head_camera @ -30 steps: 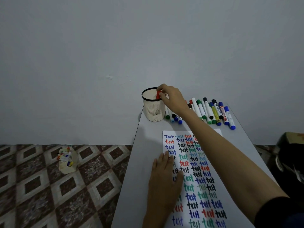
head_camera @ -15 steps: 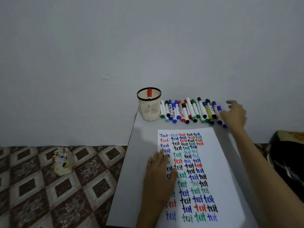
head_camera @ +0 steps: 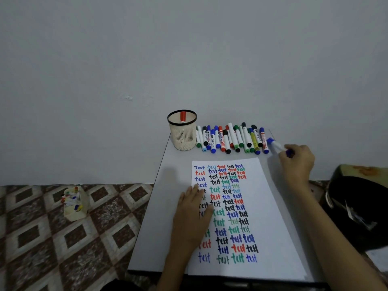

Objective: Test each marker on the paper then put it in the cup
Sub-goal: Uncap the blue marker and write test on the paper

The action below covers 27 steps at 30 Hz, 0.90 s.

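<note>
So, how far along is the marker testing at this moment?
Done: one red marker stands in the cup. In hand: the right hand grips a blue marker beside the row of markers, away from the paper, which the left hand presses flat. Left: that whole row next to the cup.

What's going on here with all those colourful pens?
A person is trying out markers on paper. The right hand grips a blue marker just past the right end of the row of markers lying on the table. The left hand rests flat on the paper, which is covered with the word "test" in many colours. One red marker stands in the cup.
</note>
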### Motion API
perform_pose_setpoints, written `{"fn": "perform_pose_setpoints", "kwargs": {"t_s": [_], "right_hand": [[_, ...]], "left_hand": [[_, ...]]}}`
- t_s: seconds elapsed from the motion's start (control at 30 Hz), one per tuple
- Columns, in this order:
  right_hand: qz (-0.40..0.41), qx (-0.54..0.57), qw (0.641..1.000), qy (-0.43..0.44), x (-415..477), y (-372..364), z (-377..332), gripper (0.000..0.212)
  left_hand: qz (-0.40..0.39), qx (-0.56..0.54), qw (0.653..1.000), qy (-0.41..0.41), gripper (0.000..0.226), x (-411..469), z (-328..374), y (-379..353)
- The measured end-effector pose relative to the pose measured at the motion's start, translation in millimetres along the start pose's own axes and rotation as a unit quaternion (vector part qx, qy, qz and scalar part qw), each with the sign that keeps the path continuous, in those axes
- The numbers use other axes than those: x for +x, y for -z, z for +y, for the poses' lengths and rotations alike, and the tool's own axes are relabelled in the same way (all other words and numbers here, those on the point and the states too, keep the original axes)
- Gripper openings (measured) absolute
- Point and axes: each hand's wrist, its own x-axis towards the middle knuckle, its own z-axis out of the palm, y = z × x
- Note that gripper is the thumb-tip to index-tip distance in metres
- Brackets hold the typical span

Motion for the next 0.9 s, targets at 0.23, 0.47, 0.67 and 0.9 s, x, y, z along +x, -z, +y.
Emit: {"fn": "perform_pose_setpoints", "kwargs": {"t_s": [0.23,0.47,0.67,0.9], "right_hand": [[-0.021,0.372,0.928,0.019,-65,51,-26,0.015],[-0.26,0.38,0.888,0.004,-122,64,-36,0.015],[-0.306,0.483,0.812,-0.115,-145,64,-46,0.019],[-0.349,0.453,0.815,-0.094,-167,58,-51,0.021]], "left_hand": [[0.014,-0.037,0.999,0.01,0.06,-2,3,0],[0.043,-0.131,0.989,-0.055,0.067,-10,15,13],[0.021,-0.052,0.985,-0.162,0.048,-21,24,15],[-0.049,-0.017,0.975,-0.216,0.036,-26,29,15]]}}
